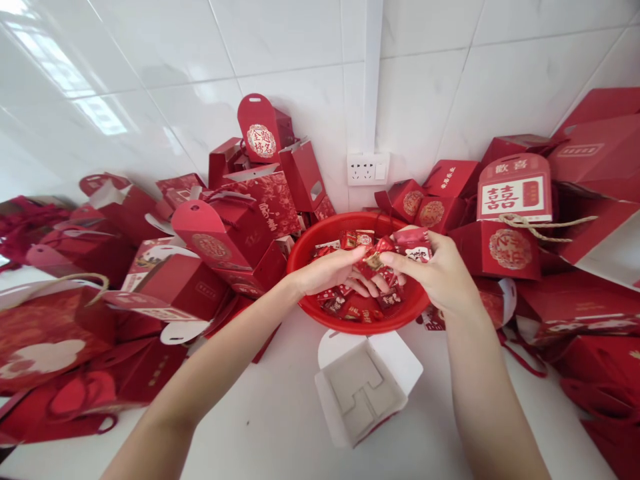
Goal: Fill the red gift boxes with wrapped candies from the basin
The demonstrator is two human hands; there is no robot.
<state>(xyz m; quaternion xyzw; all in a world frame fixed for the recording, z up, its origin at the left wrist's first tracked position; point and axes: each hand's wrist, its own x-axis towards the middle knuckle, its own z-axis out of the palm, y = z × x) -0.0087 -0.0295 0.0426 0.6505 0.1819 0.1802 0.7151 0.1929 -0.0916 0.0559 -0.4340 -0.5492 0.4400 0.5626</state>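
Over a red plastic basin [320,320] filled with small wrapped candies [363,310], my two hands come together. My right hand [440,273] is closed on several wrapped candies [413,237], which stick out past its thumb and fingers. My left hand [340,272] reaches in from the other side, its thumb and curled fingers around a red and gold wrapped candy [374,259] where the hands meet. Its exact grip is partly hidden. In front of the basin stands an unfolded-top box [360,390], white inside, with its flaps spread and nothing in it.
Red gift boxes [220,233] with cord handles are piled to the left. More boxes [510,247] crowd the right side, one with a cream cord [545,227]. Behind the basin, a white socket [367,169] sits on the tiled wall. Everything rests on a white tabletop [250,427].
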